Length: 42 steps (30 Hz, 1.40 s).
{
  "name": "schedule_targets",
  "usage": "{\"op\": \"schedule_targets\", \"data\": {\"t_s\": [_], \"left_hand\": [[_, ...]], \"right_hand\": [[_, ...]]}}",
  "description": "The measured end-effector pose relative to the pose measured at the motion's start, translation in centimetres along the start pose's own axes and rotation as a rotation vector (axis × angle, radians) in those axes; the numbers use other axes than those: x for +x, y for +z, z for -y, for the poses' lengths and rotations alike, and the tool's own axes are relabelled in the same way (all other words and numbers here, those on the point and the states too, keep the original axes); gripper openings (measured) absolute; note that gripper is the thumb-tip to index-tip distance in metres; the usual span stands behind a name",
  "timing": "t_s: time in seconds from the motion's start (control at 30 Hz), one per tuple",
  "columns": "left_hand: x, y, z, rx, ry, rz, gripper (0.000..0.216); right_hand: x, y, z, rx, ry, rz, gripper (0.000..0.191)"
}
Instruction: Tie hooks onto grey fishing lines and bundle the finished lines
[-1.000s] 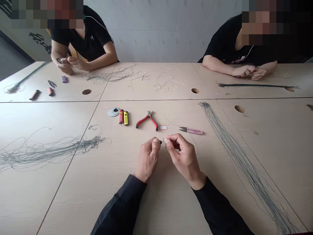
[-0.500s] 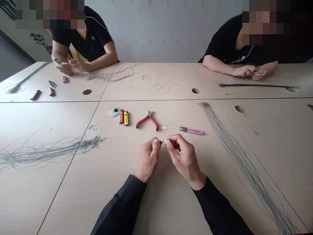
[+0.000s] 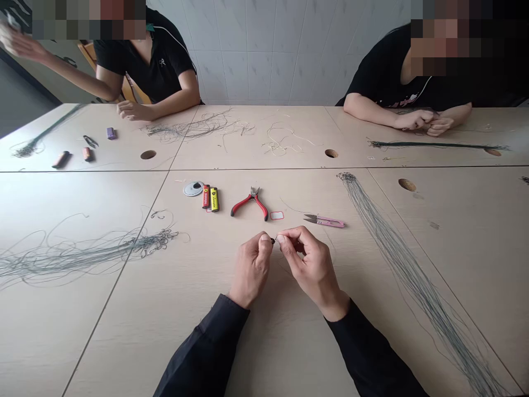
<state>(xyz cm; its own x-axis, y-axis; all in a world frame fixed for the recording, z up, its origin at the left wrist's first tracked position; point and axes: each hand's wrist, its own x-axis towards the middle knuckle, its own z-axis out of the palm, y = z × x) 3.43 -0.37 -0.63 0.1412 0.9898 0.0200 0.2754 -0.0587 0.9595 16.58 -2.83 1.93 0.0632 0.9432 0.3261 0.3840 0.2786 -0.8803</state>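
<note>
My left hand (image 3: 252,267) and my right hand (image 3: 308,264) meet above the wooden table (image 3: 264,331), fingertips pinched together on a tiny dark piece (image 3: 273,240) between them. A thin line seems to run from it under my right fingers; I cannot make it out clearly. Just beyond my hands lie red-handled pliers (image 3: 250,202), pink thread snips (image 3: 324,221) and a small white tag (image 3: 276,215).
Two lighters (image 3: 210,198) and a round white spool (image 3: 193,189) lie left of the pliers. A long bundle of grey lines (image 3: 397,248) runs down the right; a tangled bundle (image 3: 91,253) lies left. Two people sit across the table, with more lines and small tools.
My hands have stayed pinched in the same place. The person at the far left has raised one arm up and out to the left, away from the table.
</note>
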Motion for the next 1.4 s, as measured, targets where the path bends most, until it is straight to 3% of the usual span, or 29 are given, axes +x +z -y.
{"op": "schedule_targets", "data": {"t_s": [0.77, 0.83, 0.93, 0.97, 1.0, 1.2, 1.4], "left_hand": [[0.0, 0.0, 0.0, -0.021, 0.029, 0.020, 0.041], [0.2, -0.1, 0.0, -0.075, 0.027, 0.016, 0.041], [0.5, -0.3, 0.0, -0.133, 0.009, -0.018, 0.042], [0.6, -0.3, 0.0, -0.135, -0.001, -0.021, 0.043], [0.6, -0.4, 0.0, -0.137, -0.014, -0.017, 0.043], [0.5, -0.4, -0.4, -0.099, -0.068, -0.018, 0.043], [0.3, -0.3, -0.5, 0.016, -0.015, 0.012, 0.040]], "right_hand": [[0.1, -0.1, -0.1, 0.004, 0.039, 0.032, 0.012], [0.6, -0.9, -0.7, 0.090, 0.075, -0.087, 0.015], [1.4, -2.6, -1.8, 0.279, 0.153, -0.496, 0.017], [1.5, -3.0, -2.0, 0.305, 0.178, -0.545, 0.017], [1.5, -3.1, -2.2, 0.303, 0.188, -0.545, 0.018], [0.4, -1.1, -0.7, 0.095, 0.096, -0.171, 0.016], [0.1, 0.3, -0.1, -0.055, -0.006, -0.075, 0.013]]}}
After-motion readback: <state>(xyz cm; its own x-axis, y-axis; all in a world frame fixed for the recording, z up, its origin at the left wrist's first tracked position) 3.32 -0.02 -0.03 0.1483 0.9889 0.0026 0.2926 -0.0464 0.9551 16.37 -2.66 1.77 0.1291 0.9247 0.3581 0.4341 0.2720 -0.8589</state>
